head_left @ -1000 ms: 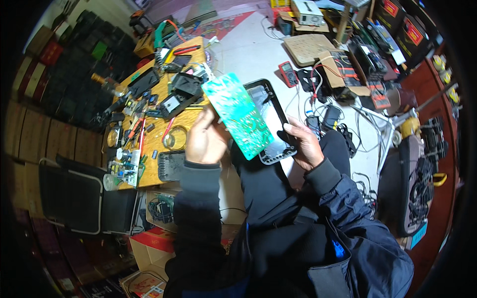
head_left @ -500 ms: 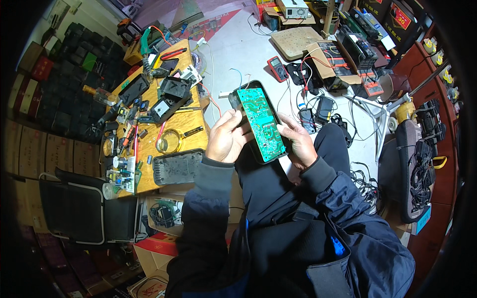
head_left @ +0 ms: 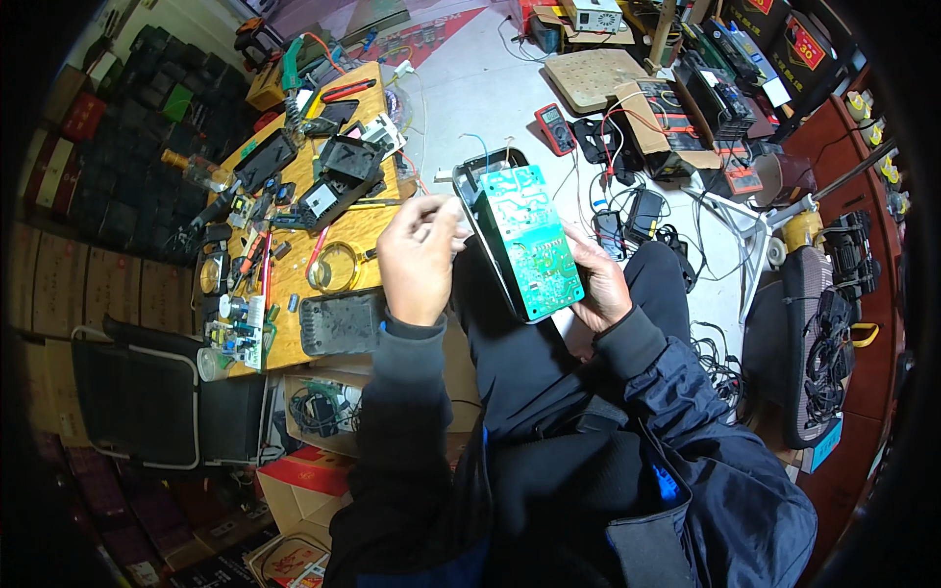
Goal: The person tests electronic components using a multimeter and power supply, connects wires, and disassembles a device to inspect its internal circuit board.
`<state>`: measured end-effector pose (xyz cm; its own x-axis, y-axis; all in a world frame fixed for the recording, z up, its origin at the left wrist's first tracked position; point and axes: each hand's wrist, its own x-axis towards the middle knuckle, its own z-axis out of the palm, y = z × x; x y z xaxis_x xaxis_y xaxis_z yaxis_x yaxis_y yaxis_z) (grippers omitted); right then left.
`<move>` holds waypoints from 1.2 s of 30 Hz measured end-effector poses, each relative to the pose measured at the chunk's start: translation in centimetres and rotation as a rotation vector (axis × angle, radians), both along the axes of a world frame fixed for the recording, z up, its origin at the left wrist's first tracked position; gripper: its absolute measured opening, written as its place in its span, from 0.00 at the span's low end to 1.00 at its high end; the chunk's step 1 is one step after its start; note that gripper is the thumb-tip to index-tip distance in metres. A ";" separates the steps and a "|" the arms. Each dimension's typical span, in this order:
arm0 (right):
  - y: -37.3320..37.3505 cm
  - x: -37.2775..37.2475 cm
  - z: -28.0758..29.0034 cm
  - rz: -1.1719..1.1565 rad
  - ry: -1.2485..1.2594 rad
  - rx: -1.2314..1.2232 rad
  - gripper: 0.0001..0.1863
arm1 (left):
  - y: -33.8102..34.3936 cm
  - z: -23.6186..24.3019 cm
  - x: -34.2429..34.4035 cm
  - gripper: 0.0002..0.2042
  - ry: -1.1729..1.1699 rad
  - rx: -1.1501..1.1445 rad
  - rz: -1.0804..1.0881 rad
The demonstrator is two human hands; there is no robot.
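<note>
Over my lap, a green circuit board (head_left: 532, 245) stands tilted out of a black plastic case half (head_left: 480, 230), its soldered side up. My right hand (head_left: 600, 281) grips the board and case by their right side, thumb near the board's edge; its other fingers are hidden beneath. At the case's left edge is my left hand (head_left: 420, 260), fingers loosely bent and apart with nothing visible in them. Whether its fingertips touch the rim I cannot make out. Thin blue and pale wires stick up at the case's far end.
To the left, a wooden bench (head_left: 377, 227) carries a magnifying glass (head_left: 335, 268), an empty-looking dark case half (head_left: 341, 323), tools and electronic parts. A red multimeter (head_left: 555, 129) lies on the floor ahead, near cables and an open cardboard box (head_left: 676, 122). A black chair (head_left: 137, 397) stands at left.
My left hand has come off the board and shifted left, its back now turned up. The board has tilted up on its left side, opening a gap to the case.
</note>
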<state>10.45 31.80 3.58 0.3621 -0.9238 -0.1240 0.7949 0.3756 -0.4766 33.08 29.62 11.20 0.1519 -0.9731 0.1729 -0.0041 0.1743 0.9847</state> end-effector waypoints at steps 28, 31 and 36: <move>2.2 -0.7 4.9 -0.082 0.882 -0.411 0.44 | 2.4 -5.6 -7.8 0.31 1.009 0.374 -0.314; 2.4 -0.7 5.1 -0.121 0.934 -0.434 0.41 | 2.5 -5.5 -8.1 0.31 0.986 0.374 -0.340; 2.3 -1.0 5.2 -0.142 0.977 -0.478 0.40 | 2.9 -5.0 -8.6 0.31 1.014 0.363 -0.367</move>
